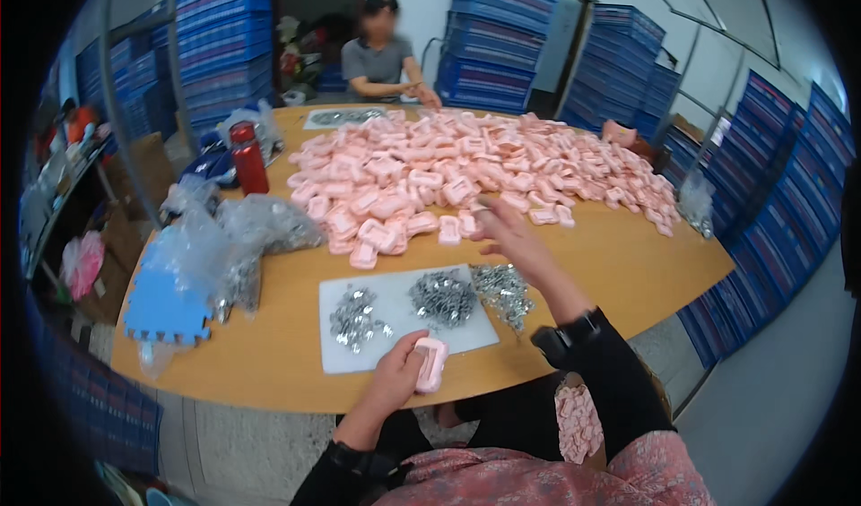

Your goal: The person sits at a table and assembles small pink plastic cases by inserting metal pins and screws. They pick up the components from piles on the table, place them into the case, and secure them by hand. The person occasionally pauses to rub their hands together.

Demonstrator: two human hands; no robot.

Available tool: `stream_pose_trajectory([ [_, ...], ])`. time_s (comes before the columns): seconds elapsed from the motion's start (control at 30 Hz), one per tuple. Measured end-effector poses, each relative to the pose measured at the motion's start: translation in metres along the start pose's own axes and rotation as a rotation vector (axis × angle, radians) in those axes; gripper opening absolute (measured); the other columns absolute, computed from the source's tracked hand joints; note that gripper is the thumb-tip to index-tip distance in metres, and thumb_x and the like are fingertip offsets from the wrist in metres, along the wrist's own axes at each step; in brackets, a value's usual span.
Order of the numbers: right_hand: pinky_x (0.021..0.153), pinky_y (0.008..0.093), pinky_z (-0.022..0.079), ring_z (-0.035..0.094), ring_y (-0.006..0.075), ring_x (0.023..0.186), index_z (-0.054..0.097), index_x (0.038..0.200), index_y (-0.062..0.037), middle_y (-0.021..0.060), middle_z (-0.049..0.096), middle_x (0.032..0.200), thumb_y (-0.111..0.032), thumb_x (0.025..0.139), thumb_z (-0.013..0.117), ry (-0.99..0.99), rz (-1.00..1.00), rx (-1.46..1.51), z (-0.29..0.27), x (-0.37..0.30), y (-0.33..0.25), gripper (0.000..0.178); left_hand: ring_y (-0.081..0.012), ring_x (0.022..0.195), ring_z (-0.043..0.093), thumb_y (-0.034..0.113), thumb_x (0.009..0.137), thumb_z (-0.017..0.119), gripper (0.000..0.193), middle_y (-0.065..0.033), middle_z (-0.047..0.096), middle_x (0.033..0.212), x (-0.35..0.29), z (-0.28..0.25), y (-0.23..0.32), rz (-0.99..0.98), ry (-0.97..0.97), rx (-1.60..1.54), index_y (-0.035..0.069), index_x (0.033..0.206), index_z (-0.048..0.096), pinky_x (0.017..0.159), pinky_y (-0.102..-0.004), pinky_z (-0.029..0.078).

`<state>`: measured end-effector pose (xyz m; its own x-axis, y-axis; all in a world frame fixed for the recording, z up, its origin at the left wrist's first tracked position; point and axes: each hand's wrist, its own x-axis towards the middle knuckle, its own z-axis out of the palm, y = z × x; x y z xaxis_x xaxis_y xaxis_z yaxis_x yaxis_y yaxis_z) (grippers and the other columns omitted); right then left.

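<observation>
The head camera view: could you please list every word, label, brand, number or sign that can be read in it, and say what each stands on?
No text can be read in it.
Pink case in the left hand: no lettering can be made out.
Red bottle: any marking is too blurred to read.
Blue crates: any print is too small and blurred.

Red bottle — blue crates stacked behind.
</observation>
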<state>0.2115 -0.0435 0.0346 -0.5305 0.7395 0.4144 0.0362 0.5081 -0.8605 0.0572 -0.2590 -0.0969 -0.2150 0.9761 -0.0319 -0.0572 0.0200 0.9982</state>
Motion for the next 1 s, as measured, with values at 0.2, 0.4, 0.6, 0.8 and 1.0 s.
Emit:
stream_pose_trajectory([
  [0.2, 0.061, 0.0334, 0.050, 0.062, 0.0123, 0.062, 0.071, 0.091, -0.0033, 0.0075, 0.065, 0.066, -0.036, 0.096, 0.064, -0.452, 0.316, -0.492, 0.004, -0.057, -0.015, 0.033, -0.0154, 0.092, 0.064, 0.015, 0.102, 0.047, 0.038, -0.0112, 0.068, 0.107, -0.012, 0.003, 0.015, 0.047, 0.001, 0.100, 0.000, 0.137, 0.052, 0.081, -0.0297, 0.053],
  [0.4, 0.056, 0.0307, 0.045, 0.053, 0.0107, 0.058, 0.070, 0.090, -0.0014, 0.0065, 0.060, 0.063, -0.028, 0.096, 0.066, -0.078, 0.338, -0.399, -0.009, -0.132, 0.015, 0.028, -0.0152, 0.089, 0.065, 0.014, 0.101, 0.050, 0.038, -0.0136, 0.069, 0.102, -0.013, 0.007, 0.013, 0.070, -0.003, 0.017, 0.000, 0.136, 0.052, 0.080, -0.0302, 0.053],
  [0.6, 0.058, 0.0305, 0.045, 0.050, 0.0105, 0.060, 0.067, 0.088, 0.0001, 0.0070, 0.056, 0.064, -0.027, 0.098, 0.063, -0.028, 0.388, -0.410, -0.034, -0.175, 0.022, 0.029, -0.0103, 0.097, 0.060, 0.013, 0.103, 0.047, 0.038, -0.0070, 0.064, 0.113, -0.018, 0.001, 0.019, 0.038, -0.082, -0.120, 0.002, 0.139, 0.049, 0.084, -0.0273, 0.052],
  [0.8, 0.055, 0.0239, 0.036, 0.046, 0.0047, 0.060, 0.063, 0.079, -0.0051, -0.0036, 0.054, 0.066, -0.028, 0.102, 0.057, 0.071, 0.390, -0.255, -0.044, -0.189, 0.053, 0.033, -0.0107, 0.111, 0.054, 0.014, 0.104, 0.047, 0.039, -0.0058, 0.059, 0.125, -0.011, -0.001, 0.006, 0.083, 0.010, -0.168, 0.002, 0.141, 0.049, 0.096, -0.0262, 0.045],
  [1.0, 0.060, 0.0225, 0.041, 0.050, 0.0052, 0.063, 0.065, 0.087, -0.0009, -0.0031, 0.056, 0.066, -0.023, 0.101, 0.060, 0.176, 0.313, -0.093, -0.046, -0.202, 0.065, 0.027, -0.0112, 0.107, 0.058, 0.010, 0.099, 0.043, 0.047, -0.0073, 0.059, 0.128, -0.011, 0.003, 0.021, 0.035, 0.033, -0.237, 0.001, 0.145, 0.046, 0.091, -0.0256, 0.049],
])
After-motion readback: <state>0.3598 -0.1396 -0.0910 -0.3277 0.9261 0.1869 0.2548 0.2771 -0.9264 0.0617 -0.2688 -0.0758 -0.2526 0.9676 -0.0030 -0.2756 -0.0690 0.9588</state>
